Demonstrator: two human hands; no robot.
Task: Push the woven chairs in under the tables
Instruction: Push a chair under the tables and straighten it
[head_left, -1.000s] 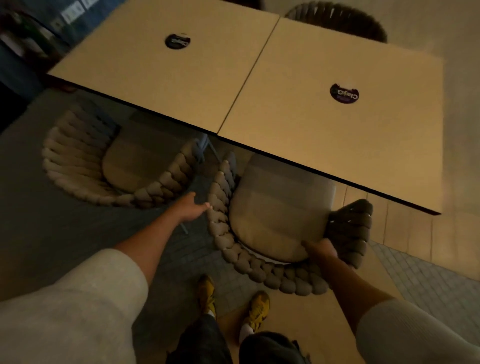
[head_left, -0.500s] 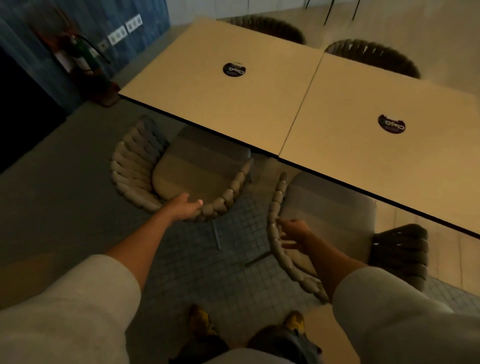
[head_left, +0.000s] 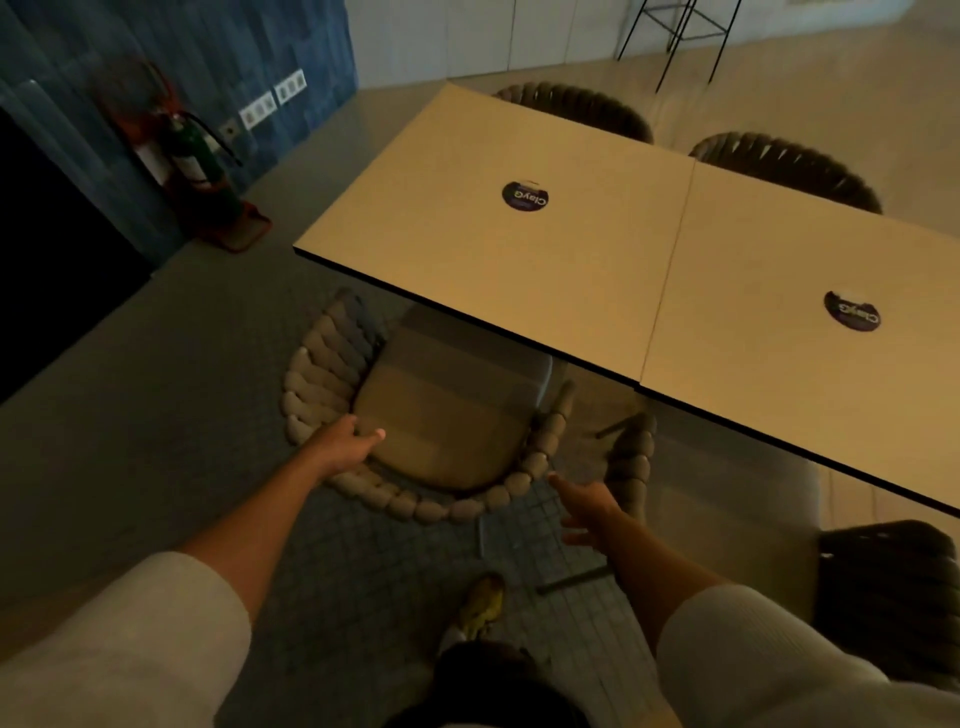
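Round sticker (head_left: 525, 196) on left table (head_left: 467, 249) reads "ClayG", upside down. 2nd sticker (head_left: 852, 310), right table (head_left: 769, 249): same look, txt too blurry.

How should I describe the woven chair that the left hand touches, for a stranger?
Start at the near edge of the left table of the tan pair. The chair there has a pale braided back round a tan cushion, with the left hand on its rim. Its neighbour sits at the right table; the two other chairs stand on the far side.
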